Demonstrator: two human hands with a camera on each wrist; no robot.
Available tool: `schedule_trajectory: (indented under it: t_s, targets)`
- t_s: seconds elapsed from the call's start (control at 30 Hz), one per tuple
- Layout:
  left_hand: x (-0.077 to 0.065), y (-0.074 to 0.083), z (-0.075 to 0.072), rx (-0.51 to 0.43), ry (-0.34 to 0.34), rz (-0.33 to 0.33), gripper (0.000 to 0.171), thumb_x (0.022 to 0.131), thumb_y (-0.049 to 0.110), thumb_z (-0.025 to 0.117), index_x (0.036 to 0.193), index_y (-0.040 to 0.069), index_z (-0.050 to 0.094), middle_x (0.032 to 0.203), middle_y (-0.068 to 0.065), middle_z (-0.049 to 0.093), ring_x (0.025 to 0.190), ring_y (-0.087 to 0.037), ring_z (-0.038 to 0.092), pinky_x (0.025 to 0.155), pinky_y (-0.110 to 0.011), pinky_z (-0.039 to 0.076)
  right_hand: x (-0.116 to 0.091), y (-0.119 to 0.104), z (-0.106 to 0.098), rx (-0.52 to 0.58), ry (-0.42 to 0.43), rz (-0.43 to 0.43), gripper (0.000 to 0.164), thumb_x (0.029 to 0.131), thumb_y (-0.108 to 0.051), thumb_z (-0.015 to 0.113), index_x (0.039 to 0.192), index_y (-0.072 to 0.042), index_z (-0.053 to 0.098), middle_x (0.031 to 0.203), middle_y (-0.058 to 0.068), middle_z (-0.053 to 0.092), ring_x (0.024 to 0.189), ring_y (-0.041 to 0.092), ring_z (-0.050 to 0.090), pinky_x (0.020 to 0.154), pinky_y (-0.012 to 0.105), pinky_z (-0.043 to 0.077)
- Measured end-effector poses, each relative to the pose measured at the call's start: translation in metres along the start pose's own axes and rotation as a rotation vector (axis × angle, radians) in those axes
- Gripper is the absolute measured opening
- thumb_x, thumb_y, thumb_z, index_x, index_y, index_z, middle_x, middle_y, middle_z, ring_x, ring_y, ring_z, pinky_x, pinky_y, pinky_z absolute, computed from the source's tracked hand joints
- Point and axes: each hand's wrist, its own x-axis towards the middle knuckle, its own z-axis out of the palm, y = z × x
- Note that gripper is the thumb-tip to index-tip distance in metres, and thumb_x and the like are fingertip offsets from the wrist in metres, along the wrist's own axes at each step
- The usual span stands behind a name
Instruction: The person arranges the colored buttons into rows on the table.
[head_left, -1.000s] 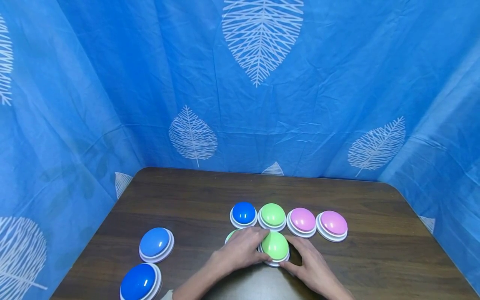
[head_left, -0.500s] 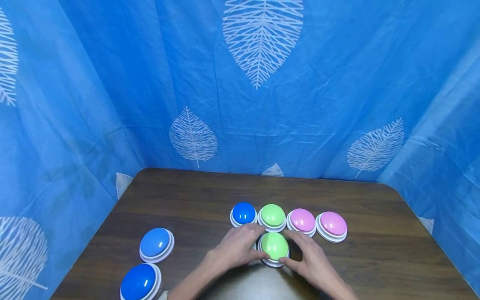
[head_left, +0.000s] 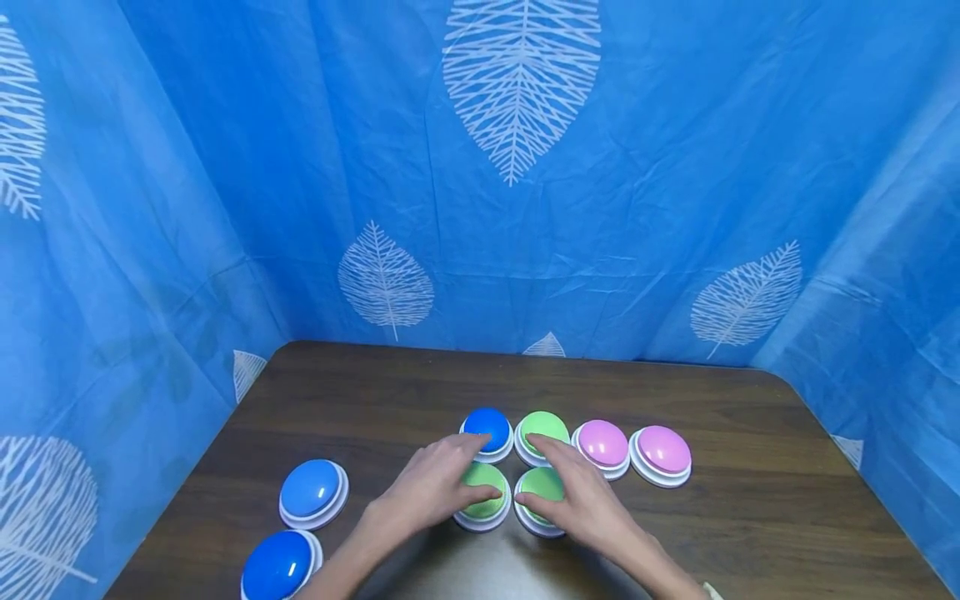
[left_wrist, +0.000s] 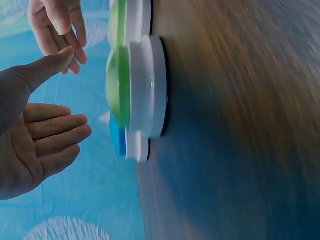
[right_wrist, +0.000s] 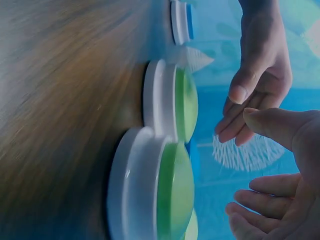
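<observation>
Two green push buttons on white bases stand side by side in the front row, a left one [head_left: 480,481] and a right one [head_left: 538,482]. My left hand [head_left: 431,487] hovers over the left green button, thumb spread from extended fingers. Over the right one, my right hand [head_left: 588,504] is held the same way, palm facing the other hand. In the left wrist view a gap shows between the left fingers [left_wrist: 55,137] and the green dome [left_wrist: 119,90]. The right wrist view likewise shows the right thumb [right_wrist: 275,127] apart from its button [right_wrist: 175,192].
Behind them runs a row of a dark blue button [head_left: 483,425], a third green button [head_left: 551,423] and two pink buttons [head_left: 603,443]. At the left of the wooden table [head_left: 750,500] sit a light blue button [head_left: 310,487] and a dark blue one [head_left: 276,565]. Blue curtains [head_left: 637,167] surround it.
Both hands have let go of the right front green button and lifted. The left hand has moved left, uncovering the left green button; the right hand has shifted slightly left.
</observation>
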Motion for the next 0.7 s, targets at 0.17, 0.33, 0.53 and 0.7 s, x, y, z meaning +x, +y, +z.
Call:
schedule_trajectory:
  t_s: [0.17,0.33,0.53,0.7]
  targets:
    - [-0.014,-0.013,-0.009,-0.046,0.005,-0.049,0.069,0.082,0.042,0.081,0.137,0.007,0.057,0.130,-0.010,0.063,0.118,-0.029,0.060,0.090,-0.051,0.053,0.010,-0.014,0.010,0.022,-0.040,-0.039,0.071,0.079,-0.032,0.084,0.139,-0.010,0.055,0.138,0.006,0.058,0.129,0.031,0.051,0.103,0.055,0.042]
    - [-0.030,-0.026,-0.018,-0.046,0.024,-0.136,0.071,0.081,0.041,0.081,0.137,0.005,0.057,0.133,-0.014,0.061,0.122,-0.034,0.057,0.092,-0.058,0.049,0.020,-0.028,0.022,0.033,-0.080,-0.100,0.071,0.080,-0.033,0.083,0.140,-0.006,0.054,0.139,0.008,0.057,0.130,0.030,0.050,0.104,0.052,0.042]
    - [-0.048,-0.039,-0.030,-0.013,0.078,-0.232,0.071,0.080,0.039,0.083,0.135,0.003,0.058,0.133,-0.015,0.060,0.123,-0.035,0.056,0.096,-0.057,0.047,0.034,-0.046,0.039,0.045,-0.163,-0.118,0.071,0.083,-0.037,0.080,0.142,-0.008,0.052,0.141,0.007,0.055,0.130,0.029,0.050,0.103,0.052,0.043]
    - [-0.063,-0.050,-0.042,0.000,0.100,-0.275,0.069,0.081,0.037,0.082,0.134,0.001,0.058,0.131,-0.017,0.061,0.122,-0.036,0.057,0.095,-0.057,0.047,0.048,-0.064,0.055,0.021,-0.220,-0.145,0.072,0.086,-0.041,0.077,0.145,-0.010,0.049,0.144,0.007,0.052,0.132,0.027,0.049,0.103,0.050,0.044]
